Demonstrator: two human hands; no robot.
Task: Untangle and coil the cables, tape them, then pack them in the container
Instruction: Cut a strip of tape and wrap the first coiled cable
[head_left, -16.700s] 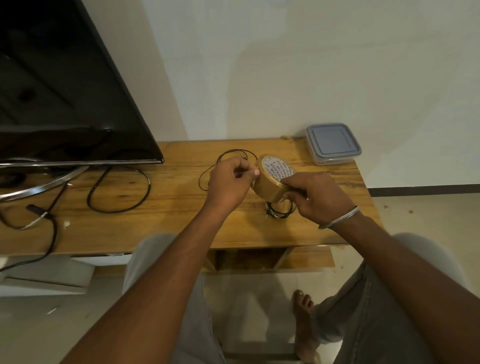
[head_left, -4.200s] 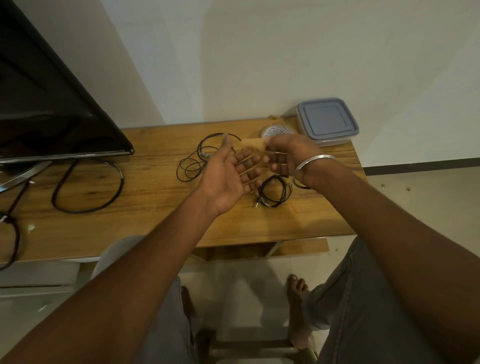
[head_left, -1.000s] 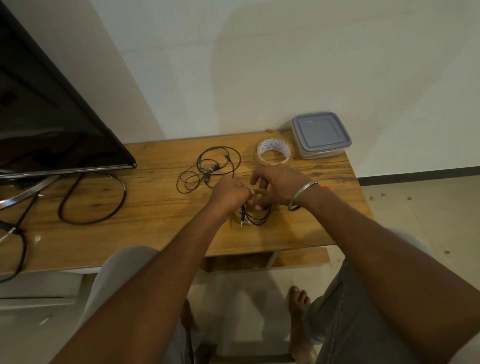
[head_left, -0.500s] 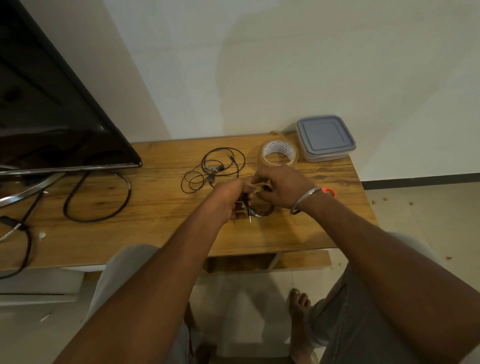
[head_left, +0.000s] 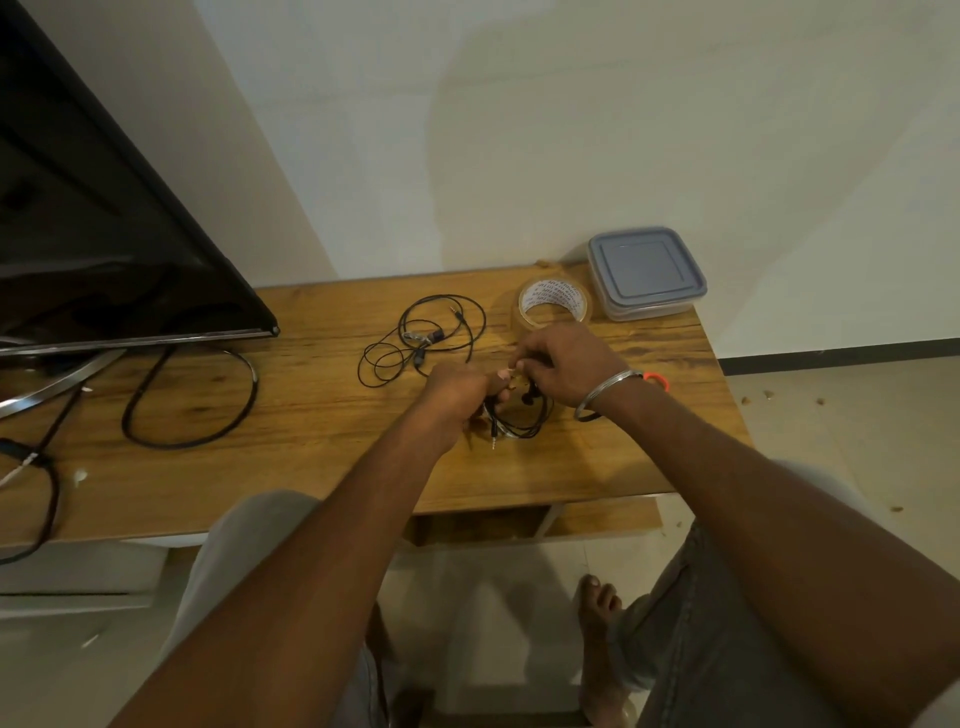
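Note:
A small coiled black cable (head_left: 519, 421) is held just above the wooden table (head_left: 311, 447). My left hand (head_left: 460, 387) and my right hand (head_left: 566, 358) both pinch its upper side, fingertips meeting over a short strip of tape. The jack plug hangs from the coil's lower left. A second thin black cable (head_left: 423, 338) lies loose and tangled to the left of my hands. The roll of brown tape (head_left: 553, 304) lies flat behind my right hand. The grey lidded container (head_left: 647, 273) stands closed at the back right corner.
A black TV screen (head_left: 104, 234) on a metal stand fills the left. A thick black power cable (head_left: 192, 400) loops on the table beneath it. Something orange (head_left: 657, 378) peeks out behind my right wrist. My knees and a bare foot are below the table's front edge.
Both hands have stayed on the small coil, lifting it slightly off the table and working the tape strip at its top. The tape roll and loose cable have not moved.

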